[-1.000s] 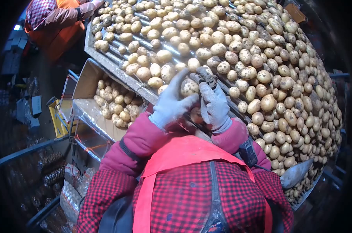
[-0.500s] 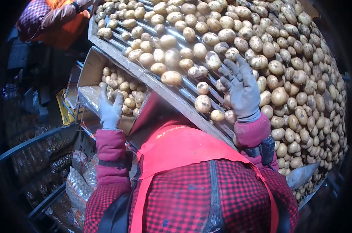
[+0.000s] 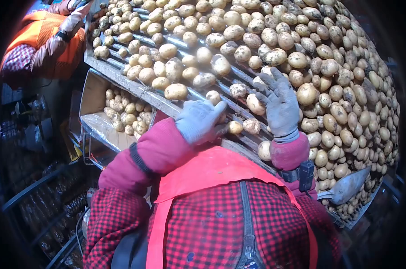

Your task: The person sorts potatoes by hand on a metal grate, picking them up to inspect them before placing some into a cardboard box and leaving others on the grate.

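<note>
My left hand [image 3: 197, 121], in a grey glove, is over the near wooden edge of the slatted rack [image 3: 149, 96]. Its fingers are curled, and a partly hidden potato [image 3: 221, 118] shows below the thumb. My right hand [image 3: 280, 107], also gloved, is open with fingers spread over the potatoes at the rack's right part. A pale potato [image 3: 255, 104] lies beside its fingers. Loose potatoes [image 3: 176, 92] rest on the metal bars between and beyond my hands. Below the rack's edge, a cardboard box [image 3: 93, 96] lined with clear plastic holds smaller potatoes [image 3: 129, 112].
A large heap of potatoes [image 3: 341, 94] covers the right side. A metal scoop [image 3: 346, 186] lies on it at the lower right. Another person in an orange vest [image 3: 41, 33] reaches toward the rack at upper left. Metal rails [image 3: 37, 186] run along the lower left.
My left hand has moved right from above the box to the rack's near edge, and its fingers have curled. My right hand stays over the potatoes. The view has shifted, showing more of the other person.
</note>
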The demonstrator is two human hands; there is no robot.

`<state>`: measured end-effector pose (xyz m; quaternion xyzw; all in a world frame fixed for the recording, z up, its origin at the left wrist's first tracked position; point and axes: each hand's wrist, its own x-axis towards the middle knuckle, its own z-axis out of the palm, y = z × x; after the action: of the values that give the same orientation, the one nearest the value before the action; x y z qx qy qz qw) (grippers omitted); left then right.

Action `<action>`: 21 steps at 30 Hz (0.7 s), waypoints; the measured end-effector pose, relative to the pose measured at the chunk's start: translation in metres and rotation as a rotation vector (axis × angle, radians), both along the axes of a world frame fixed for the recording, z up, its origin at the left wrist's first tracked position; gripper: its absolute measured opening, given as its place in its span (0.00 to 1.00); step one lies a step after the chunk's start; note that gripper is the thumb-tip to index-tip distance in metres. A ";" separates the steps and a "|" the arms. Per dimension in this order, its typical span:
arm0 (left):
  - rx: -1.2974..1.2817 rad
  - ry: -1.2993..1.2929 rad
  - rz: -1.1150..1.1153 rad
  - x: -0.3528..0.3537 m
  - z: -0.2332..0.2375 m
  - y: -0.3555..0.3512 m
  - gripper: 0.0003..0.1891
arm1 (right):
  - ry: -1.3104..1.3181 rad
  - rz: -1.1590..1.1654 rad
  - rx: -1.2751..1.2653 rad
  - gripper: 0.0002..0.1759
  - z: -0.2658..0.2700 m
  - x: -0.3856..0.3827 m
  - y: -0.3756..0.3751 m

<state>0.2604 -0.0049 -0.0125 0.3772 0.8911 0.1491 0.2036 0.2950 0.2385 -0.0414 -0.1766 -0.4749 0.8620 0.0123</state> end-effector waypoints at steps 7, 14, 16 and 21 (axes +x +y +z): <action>0.121 -0.072 0.074 -0.005 -0.009 -0.002 0.21 | 0.002 0.178 0.051 0.24 0.013 -0.026 -0.030; 0.723 -0.694 0.352 0.019 0.023 -0.026 0.31 | 0.288 0.402 1.362 0.28 -0.033 -0.097 -0.065; 0.820 -0.774 0.436 0.022 0.028 -0.034 0.29 | 0.176 0.504 1.537 0.29 -0.021 -0.108 -0.077; 1.315 -1.011 0.880 0.021 0.015 -0.074 0.27 | 0.219 0.394 1.289 0.26 -0.036 -0.114 -0.068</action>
<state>0.2815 -0.0793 0.0030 -0.0638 0.4962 0.8326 0.2377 0.1813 0.1708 -0.0777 0.0439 -0.9129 0.4058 0.0060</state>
